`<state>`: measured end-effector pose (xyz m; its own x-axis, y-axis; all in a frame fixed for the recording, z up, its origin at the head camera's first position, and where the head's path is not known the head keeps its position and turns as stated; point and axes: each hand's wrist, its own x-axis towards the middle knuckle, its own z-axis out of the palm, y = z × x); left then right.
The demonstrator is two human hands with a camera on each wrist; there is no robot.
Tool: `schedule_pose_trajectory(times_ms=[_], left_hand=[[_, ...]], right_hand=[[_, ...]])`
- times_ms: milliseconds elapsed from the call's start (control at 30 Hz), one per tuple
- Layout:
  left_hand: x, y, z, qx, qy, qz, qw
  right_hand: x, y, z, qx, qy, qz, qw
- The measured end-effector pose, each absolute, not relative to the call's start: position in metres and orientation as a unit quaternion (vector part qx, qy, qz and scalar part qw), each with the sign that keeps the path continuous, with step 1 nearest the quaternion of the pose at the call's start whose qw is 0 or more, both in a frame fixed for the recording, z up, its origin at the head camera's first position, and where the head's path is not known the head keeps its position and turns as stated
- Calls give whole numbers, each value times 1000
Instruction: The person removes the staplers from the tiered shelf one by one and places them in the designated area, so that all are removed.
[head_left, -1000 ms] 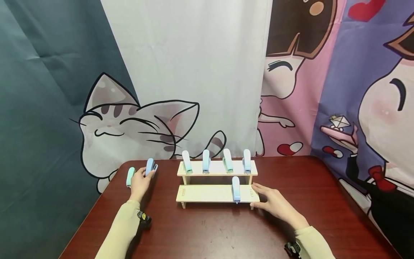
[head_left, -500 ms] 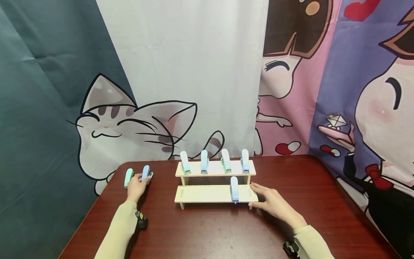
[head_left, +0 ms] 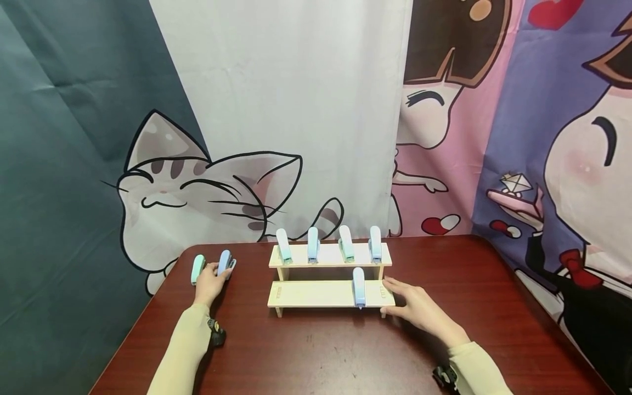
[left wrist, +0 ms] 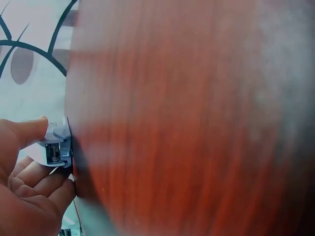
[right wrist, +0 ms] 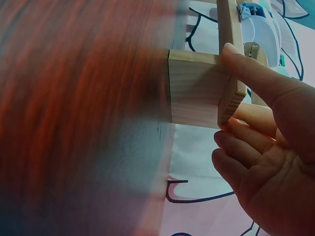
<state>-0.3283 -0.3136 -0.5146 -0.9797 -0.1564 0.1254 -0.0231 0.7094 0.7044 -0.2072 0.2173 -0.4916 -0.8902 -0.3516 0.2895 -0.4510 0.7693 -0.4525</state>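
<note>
In the head view my left hand [head_left: 209, 285] holds a blue stapler [head_left: 224, 262] between thumb and fingers at the table's far left. Its base appears to meet the tabletop in the left wrist view, where the thumb is above the stapler [left wrist: 55, 145] and the fingers below. A mint-green stapler [head_left: 197, 269] stands just left of that hand. My right hand [head_left: 419, 311] grips the right end of a two-tier wooden rack [head_left: 311, 294], thumb at the near edge in the right wrist view. A blue stapler [head_left: 359, 288] sits on the lower shelf, near this hand.
On the rack's upper shelf [head_left: 296, 255] stand several staplers in a row, mint-green [head_left: 283, 245] and blue [head_left: 313, 245] by turns. Dark red wooden table [head_left: 316, 351] lies around the rack. A printed curtain [head_left: 306, 109] hangs behind the table's back edge.
Over the first half second, my left hand brought the blue stapler slightly lower and nearer; since then it has hardly moved. My right hand stays at the rack's end.
</note>
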Motion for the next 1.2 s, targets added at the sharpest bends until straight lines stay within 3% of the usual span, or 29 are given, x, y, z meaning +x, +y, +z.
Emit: schedule_pose_trajectory(times_ms=[533, 967, 1200], left_hand=[[-325, -312, -507, 61, -907, -411, 66], [-315, -306, -476, 47, -907, -399, 126], [-297, -282, -453, 10, -910, -393, 131]], right_hand=[[-207, 217, -491, 217, -934, 265, 104], [-207, 217, -492, 212, -936, 264, 100], [-207, 217, -490, 212, -937, 262, 91]])
